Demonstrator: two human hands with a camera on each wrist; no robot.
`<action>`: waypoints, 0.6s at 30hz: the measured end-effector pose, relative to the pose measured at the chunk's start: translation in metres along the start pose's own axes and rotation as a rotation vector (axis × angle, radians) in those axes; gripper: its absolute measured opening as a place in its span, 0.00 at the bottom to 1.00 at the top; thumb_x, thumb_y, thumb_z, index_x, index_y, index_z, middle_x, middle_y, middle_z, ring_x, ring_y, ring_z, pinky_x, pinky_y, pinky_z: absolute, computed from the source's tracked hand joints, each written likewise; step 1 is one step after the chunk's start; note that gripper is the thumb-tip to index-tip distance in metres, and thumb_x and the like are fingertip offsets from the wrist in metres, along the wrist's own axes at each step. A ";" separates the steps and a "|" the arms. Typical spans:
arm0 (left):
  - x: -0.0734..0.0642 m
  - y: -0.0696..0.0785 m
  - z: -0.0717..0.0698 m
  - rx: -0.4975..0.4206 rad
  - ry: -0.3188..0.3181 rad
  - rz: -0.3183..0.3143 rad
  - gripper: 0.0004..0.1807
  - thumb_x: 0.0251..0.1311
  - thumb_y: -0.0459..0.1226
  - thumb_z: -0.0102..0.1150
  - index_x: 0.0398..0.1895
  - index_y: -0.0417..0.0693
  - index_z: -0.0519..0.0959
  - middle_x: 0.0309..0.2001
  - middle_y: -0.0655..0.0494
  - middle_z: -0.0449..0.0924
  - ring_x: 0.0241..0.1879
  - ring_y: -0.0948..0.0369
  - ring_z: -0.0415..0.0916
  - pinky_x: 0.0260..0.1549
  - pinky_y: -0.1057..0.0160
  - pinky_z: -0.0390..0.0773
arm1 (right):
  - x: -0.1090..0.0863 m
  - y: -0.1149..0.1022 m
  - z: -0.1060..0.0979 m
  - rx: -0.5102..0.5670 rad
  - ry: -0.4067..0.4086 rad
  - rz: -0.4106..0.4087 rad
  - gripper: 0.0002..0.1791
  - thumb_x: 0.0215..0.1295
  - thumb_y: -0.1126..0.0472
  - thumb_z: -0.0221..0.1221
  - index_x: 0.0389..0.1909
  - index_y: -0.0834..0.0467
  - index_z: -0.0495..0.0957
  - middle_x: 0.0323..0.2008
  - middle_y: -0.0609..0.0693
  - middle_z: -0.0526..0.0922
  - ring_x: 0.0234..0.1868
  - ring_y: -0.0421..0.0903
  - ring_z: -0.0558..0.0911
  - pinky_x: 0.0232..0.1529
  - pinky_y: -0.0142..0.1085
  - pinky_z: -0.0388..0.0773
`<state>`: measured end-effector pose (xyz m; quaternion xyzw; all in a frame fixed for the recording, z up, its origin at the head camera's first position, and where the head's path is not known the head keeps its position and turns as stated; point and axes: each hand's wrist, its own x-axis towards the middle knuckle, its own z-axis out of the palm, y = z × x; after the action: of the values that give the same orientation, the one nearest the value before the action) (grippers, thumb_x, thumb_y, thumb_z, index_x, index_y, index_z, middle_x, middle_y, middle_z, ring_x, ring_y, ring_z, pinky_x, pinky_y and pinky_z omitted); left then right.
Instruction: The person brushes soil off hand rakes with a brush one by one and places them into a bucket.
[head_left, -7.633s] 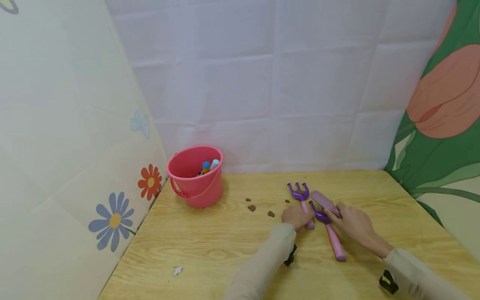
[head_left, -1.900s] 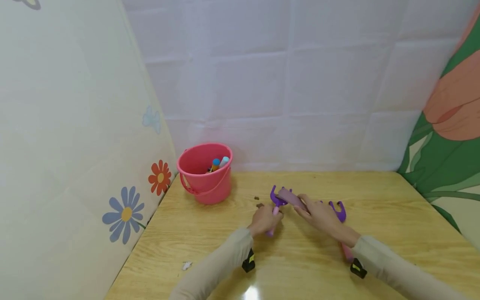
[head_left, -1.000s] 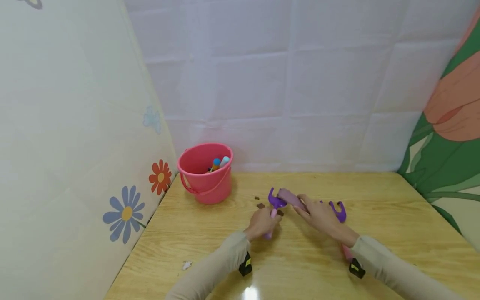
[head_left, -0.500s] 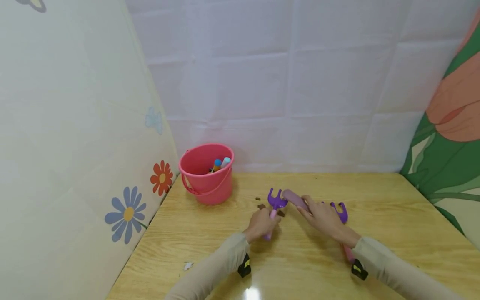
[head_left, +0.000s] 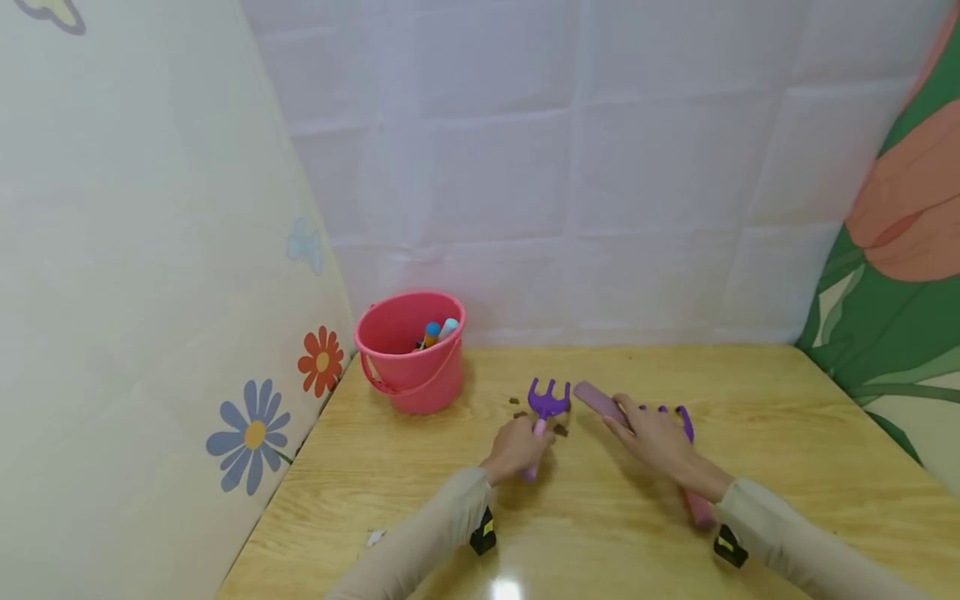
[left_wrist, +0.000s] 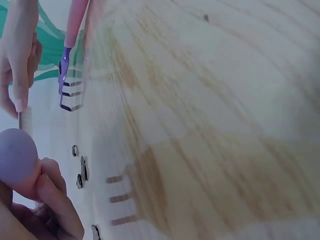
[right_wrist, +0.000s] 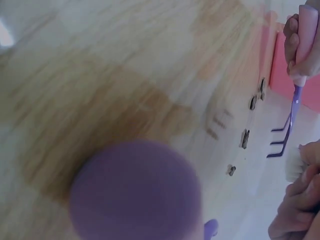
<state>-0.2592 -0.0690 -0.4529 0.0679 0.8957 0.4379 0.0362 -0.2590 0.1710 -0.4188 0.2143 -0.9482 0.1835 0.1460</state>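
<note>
In the head view my left hand point(head_left: 516, 446) grips the pink handle of a small purple garden rake point(head_left: 548, 403), its three tines pointing away over the table. My right hand point(head_left: 660, 437) holds a mauve-backed brush point(head_left: 600, 402) just right of those tines, with a gap between them. Pale bristles of the brush point(right_wrist: 295, 165) show in the right wrist view, facing the rake. Under the right hand and wrist lies a second purple rake point(head_left: 699, 507) with a pink handle, partly hidden. Several brown crumbs of dirt point(head_left: 561, 430) lie around the left hand and the held rake.
A pink bucket point(head_left: 420, 379) with markers or similar sticks inside stands at the back left of the wooden table point(head_left: 600, 533). A white scrap point(head_left: 376, 537) lies near the left sleeve. Cloth walls rise behind and on both sides.
Since the earliest frame, left hand and rake have moved left, away from the second rake. Within the last second the brush has drawn off the rake's head to the right, baring its tines.
</note>
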 end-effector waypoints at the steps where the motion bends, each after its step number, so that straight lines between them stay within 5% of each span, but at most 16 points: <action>1: 0.000 -0.001 -0.001 0.000 0.001 -0.004 0.11 0.62 0.44 0.61 0.30 0.47 0.76 0.21 0.57 0.74 0.14 0.62 0.72 0.14 0.64 0.73 | 0.000 0.001 -0.001 -0.003 -0.007 0.000 0.24 0.71 0.52 0.58 0.59 0.66 0.72 0.13 0.43 0.65 0.12 0.40 0.64 0.13 0.34 0.60; 18: -0.010 -0.002 -0.025 0.045 -0.038 0.021 0.13 0.63 0.46 0.63 0.28 0.46 0.77 0.16 0.55 0.75 0.11 0.63 0.72 0.11 0.66 0.73 | -0.007 0.012 -0.008 -0.053 -0.046 0.000 0.24 0.70 0.54 0.59 0.57 0.70 0.73 0.17 0.45 0.71 0.16 0.40 0.66 0.17 0.36 0.65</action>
<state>-0.2523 -0.0914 -0.4390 0.0863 0.9038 0.4166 0.0472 -0.2567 0.1876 -0.4176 0.2145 -0.9559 0.1534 0.1296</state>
